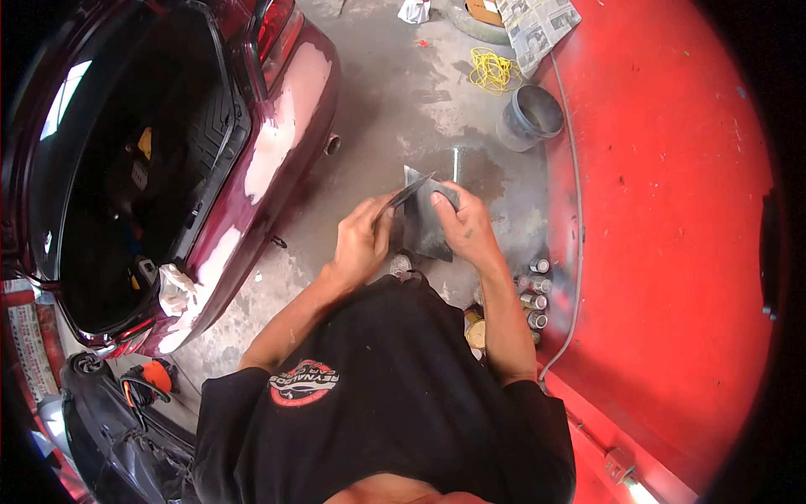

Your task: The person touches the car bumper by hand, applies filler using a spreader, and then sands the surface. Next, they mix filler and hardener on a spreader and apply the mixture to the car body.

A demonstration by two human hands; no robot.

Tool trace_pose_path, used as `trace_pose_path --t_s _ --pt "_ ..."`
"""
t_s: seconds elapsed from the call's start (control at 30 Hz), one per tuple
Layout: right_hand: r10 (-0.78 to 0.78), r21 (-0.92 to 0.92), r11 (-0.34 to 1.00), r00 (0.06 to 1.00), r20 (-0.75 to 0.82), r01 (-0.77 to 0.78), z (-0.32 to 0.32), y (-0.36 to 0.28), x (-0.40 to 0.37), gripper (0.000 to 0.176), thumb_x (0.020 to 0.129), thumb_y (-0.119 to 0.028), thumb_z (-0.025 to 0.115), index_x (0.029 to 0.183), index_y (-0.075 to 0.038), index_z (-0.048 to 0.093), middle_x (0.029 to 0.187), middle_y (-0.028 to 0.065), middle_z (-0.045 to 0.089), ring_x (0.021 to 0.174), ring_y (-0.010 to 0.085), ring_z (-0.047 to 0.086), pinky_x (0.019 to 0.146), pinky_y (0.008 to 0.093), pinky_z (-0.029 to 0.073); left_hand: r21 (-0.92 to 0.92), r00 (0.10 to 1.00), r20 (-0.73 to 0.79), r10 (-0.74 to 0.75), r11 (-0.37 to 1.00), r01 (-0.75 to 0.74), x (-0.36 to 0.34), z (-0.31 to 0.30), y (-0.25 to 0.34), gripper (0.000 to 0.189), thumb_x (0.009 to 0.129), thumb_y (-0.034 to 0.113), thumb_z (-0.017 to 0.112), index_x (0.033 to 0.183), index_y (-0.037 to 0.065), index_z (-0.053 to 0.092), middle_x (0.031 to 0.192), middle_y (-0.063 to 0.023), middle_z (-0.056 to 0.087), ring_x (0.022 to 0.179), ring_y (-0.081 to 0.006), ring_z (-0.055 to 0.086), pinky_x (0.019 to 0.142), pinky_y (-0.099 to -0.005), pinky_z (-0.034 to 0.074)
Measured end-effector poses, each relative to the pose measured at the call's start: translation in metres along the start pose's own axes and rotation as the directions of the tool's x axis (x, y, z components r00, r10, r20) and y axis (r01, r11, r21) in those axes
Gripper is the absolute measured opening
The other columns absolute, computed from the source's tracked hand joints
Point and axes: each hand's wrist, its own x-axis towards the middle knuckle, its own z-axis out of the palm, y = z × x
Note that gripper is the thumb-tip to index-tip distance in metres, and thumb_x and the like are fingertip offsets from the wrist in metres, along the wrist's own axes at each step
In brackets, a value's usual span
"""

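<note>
In front of my body both hands hold a dark grey sheet of sandpaper (pixel 429 225). My left hand (pixel 363 239) pinches its left part, where a flap stands up edge-on toward the camera. The thumb of my right hand (pixel 467 225) presses on the upper right part, with the fingers curled behind it. One pale corner points up between the hands, and the lower part hangs over my shirt's hem. To the left is a maroon car's rear bumper (pixel 243 197) with pale, pinkish patches, apart from both hands.
The car's trunk (pixel 180 160) is open, with a white rag (pixel 175 290) at its edge. A dark bucket (pixel 529 119), yellow cord (pixel 493 70) and newspaper (pixel 537 34) lie near the red wall (pixel 663 185). Several cans (pixel 534 300) stand by my right arm. The concrete floor (pixel 369 101) has wet patches.
</note>
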Motion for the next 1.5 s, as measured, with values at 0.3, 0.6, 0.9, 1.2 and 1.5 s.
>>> trace_pose_path --t_s 0.3,0.6,0.9,1.2,1.5 --pt "0.015 -0.011 1.0 0.999 0.052 -0.014 0.002 0.002 -0.008 0.025 0.097 -0.021 0.056 0.104 0.002 0.062 0.066 0.0041 0.051 0.061 0.0095 0.043 0.057 0.0296 0.04 -0.026 0.998 -0.048 -0.036 0.999 0.035 0.001 0.006 -0.007 0.016 0.092 0.0 0.059 0.107 -0.003 0.065 0.091 -0.0193 0.066 0.077 -0.0331 0.065 0.07 -0.0363 0.052" --pt "-0.081 -0.143 0.984 0.982 0.171 0.106 -0.008 0.013 -0.006 0.024 0.094 -0.017 0.059 0.104 0.004 0.063 0.077 0.0109 0.059 0.067 0.0184 0.052 0.065 0.032 0.045 -0.101 0.986 -0.05 -0.161 0.983 0.155 0.023 -0.012 -0.012 0.017 0.096 0.009 0.059 0.102 -0.006 0.064 0.079 -0.0214 0.063 0.064 -0.0296 0.058 0.065 -0.0335 0.049" --pt "-0.017 -0.043 0.999 1.0 0.02 0.018 -0.024 0.028 -0.002 0.02 0.094 -0.016 0.062 0.102 0.003 0.063 0.093 0.0076 0.065 0.079 0.0177 0.058 0.074 0.0302 0.046 -0.006 0.986 -0.054 -0.157 0.988 0.157 0.038 -0.024 -0.023 0.021 0.097 0.012 0.058 0.103 -0.007 0.063 0.087 -0.0209 0.066 0.073 -0.0215 0.062 0.071 -0.0315 0.051" --pt "0.252 0.969 0.169 0.958 0.134 -0.18 -0.001 0.13 0.023 0.044 0.099 -0.037 0.054 0.128 -0.004 0.051 0.087 0.0068 0.063 0.085 0.0195 0.065 0.078 0.0369 0.053 -0.057 0.837 0.351 0.42 0.902 -0.428 0.008 0.014 -0.002 0.034 0.085 -0.007 0.059 0.119 -0.004 0.06 0.105 -0.0182 0.065 0.095 -0.0318 0.065 0.084 -0.0386 0.054" --pt "0.315 0.896 0.399 0.947 0.067 -0.196 0.045 0.084 0.023 0.04 0.1 -0.03 0.048 0.131 -0.006 0.056 0.084 0.0035 0.062 0.065 0.0115 0.056 0.056 0.0242 0.047 -0.116 0.972 0.199 0.123 0.988 -0.101 0.024 0.038 0.014 0.025 0.09 -0.004 0.059 0.114 -0.004 0.061 0.089 -0.0174 0.062 0.079 -0.0318 0.066 0.07 -0.0379 0.054"
